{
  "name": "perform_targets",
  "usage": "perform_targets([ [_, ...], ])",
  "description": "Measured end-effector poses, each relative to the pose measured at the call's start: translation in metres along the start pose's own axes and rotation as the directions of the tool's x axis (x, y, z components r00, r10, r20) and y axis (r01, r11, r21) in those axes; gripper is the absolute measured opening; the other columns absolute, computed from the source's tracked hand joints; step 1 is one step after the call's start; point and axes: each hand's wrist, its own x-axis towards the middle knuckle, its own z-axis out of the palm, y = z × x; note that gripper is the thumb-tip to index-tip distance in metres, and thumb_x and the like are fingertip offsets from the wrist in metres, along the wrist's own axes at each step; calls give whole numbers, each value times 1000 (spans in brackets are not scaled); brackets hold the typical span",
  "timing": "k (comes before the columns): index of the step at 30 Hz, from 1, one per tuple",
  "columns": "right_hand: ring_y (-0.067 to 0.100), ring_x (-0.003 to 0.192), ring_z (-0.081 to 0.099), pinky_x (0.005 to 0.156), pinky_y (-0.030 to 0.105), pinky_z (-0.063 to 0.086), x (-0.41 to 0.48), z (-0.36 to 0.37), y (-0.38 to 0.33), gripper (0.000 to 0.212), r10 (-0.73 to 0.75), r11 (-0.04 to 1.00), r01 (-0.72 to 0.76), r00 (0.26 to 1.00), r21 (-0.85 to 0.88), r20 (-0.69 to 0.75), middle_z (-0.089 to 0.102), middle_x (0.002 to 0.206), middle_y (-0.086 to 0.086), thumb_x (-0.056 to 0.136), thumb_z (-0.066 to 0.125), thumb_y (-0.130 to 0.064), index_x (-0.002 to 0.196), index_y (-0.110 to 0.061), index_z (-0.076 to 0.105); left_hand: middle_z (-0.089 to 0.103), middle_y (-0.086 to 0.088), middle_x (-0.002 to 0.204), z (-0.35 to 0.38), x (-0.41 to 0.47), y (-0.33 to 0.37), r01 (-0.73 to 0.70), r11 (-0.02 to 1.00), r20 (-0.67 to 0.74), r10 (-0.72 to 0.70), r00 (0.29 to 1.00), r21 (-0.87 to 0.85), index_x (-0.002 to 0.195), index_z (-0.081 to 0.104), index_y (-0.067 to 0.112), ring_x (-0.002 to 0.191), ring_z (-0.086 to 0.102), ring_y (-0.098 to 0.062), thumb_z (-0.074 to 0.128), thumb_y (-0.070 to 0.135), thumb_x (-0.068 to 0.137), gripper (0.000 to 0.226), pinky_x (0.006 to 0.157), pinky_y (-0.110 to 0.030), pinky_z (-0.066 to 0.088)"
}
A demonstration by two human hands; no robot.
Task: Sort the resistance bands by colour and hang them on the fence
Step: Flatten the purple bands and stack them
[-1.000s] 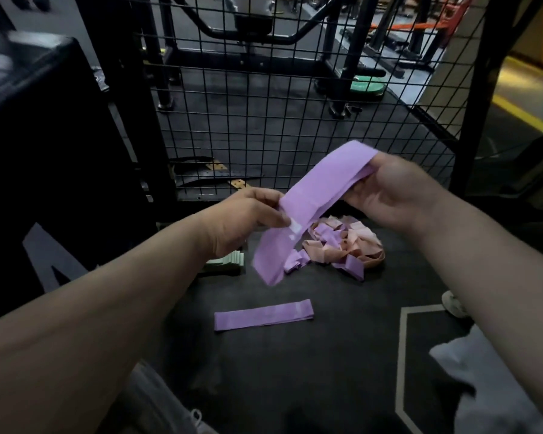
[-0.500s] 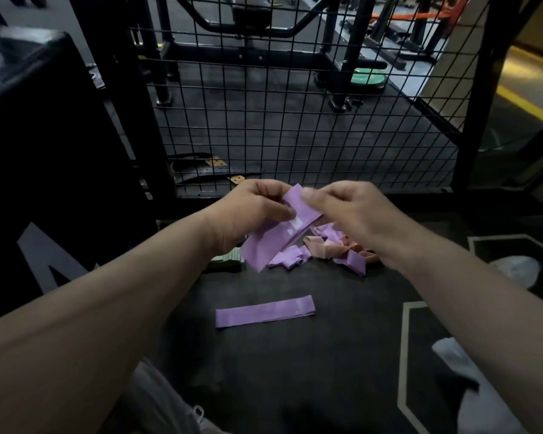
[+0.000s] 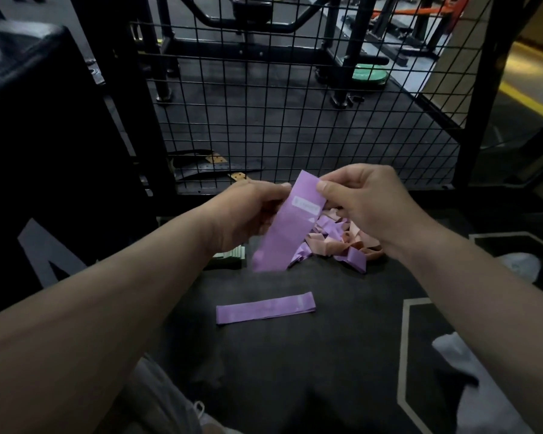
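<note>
Both hands hold a folded purple resistance band point(image 3: 287, 228) with a white label, hanging down in front of me. My left hand point(image 3: 251, 211) grips its left edge and my right hand point(image 3: 362, 202) pinches its top right corner. Behind it on the dark floor lies a tangled pile of purple and pink bands point(image 3: 336, 242). A second purple band point(image 3: 265, 307) lies flat and folded nearer to me. A small stack of green bands point(image 3: 232, 256) sits left of the pile, partly hidden by my left wrist. The black wire fence point(image 3: 295, 120) stands just beyond.
A large black padded box point(image 3: 44, 151) fills the left. A black fence post point(image 3: 474, 114) rises on the right. Leather belts point(image 3: 201, 170) lie by the fence base. White shoes point(image 3: 521, 264) and grey clothing are at the lower right. Gym machines stand behind the fence.
The band was stretched out between my hands, then my right hand came in to the left hand and folded it. It now hangs doubled and more upright.
</note>
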Motion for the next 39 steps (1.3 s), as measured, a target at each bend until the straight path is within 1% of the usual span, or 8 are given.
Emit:
perform_targets([
  [5, 5, 59, 58, 55, 24, 49, 1, -5, -5, 7, -110, 986, 106, 994, -131, -18, 72, 73, -1, 91, 69, -19, 85, -16, 71, 65, -2, 74, 4, 4, -3, -23, 992, -121, 38, 992, 126, 90, 66, 8, 67, 59, -15, 55, 4, 93, 12, 66, -26, 49],
  [9, 5, 65, 64, 65, 22, 54, 1, -6, -14, 4, -198, 962, 216, 973, -165, 120, 73, 77, 3, 92, 69, -16, 90, -12, 71, 67, -10, 108, 7, 3, -2, -123, 991, -103, 127, 986, 48, 121, 55, 7, 95, 62, -22, 52, 2, 62, 59, 86, -35, 50],
  [13, 27, 81, 69, 79, 45, 59, 4, -5, -17, 6, -241, 955, 261, 960, -139, 143, 73, 85, 10, 93, 68, -15, 94, -9, 69, 52, -13, 138, 7, 4, -3, -225, 963, -107, 243, 964, 150, 138, 44, 10, 126, 50, -28, 48, 9, 48, 90, 94, -37, 49],
  [17, 28, 82, 68, 78, 46, 58, 7, -3, -18, 6, -242, 950, 261, 962, -171, 125, 72, 86, 10, 93, 67, -17, 94, -12, 68, 62, -18, 119, 3, -1, 0, -297, 955, 108, 294, 950, 10, 124, 56, -6, 111, 57, -29, 45, 5, 61, 65, 100, -37, 42],
  [23, 14, 68, 66, 53, 21, 49, 9, -6, -13, 12, -40, 999, 43, 994, -22, 102, 72, 90, 13, 97, 62, -22, 98, -11, 67, 67, -5, 81, 7, 0, -4, -263, 962, 106, 254, 961, 76, 101, 65, 1, 68, 62, -13, 59, 4, 93, 10, 67, -25, 50],
  [30, 16, 64, 61, 59, 32, 48, 10, -9, -3, 25, 27, 997, -15, 987, -77, 157, 72, 84, 16, 98, 60, -30, 93, -8, 71, 69, -1, 75, 7, 1, -6, -231, 968, 164, 214, 963, 94, 88, 68, 9, 64, 62, -12, 59, 7, 94, 11, 59, -22, 49],
  [35, 25, 80, 73, 58, 28, 56, 18, -19, 8, 21, 178, 973, -179, 984, 146, 20, 74, 93, 14, 100, 57, -28, 102, -8, 66, 68, -6, 74, 4, 3, -9, -137, 979, 164, 111, 980, 152, 73, 72, 15, 67, 58, -20, 72, 10, 78, 7, 64, -31, 41],
  [39, 20, 79, 72, 64, 29, 58, 22, -28, 36, 15, 330, 877, -303, 944, 373, -10, 72, 93, 12, 100, 57, -22, 102, -9, 64, 67, -15, 84, 2, -1, -13, -23, 951, 168, -31, 985, 309, 87, 73, 7, 73, 56, -27, 77, 14, 77, 13, 64, -31, 38],
])
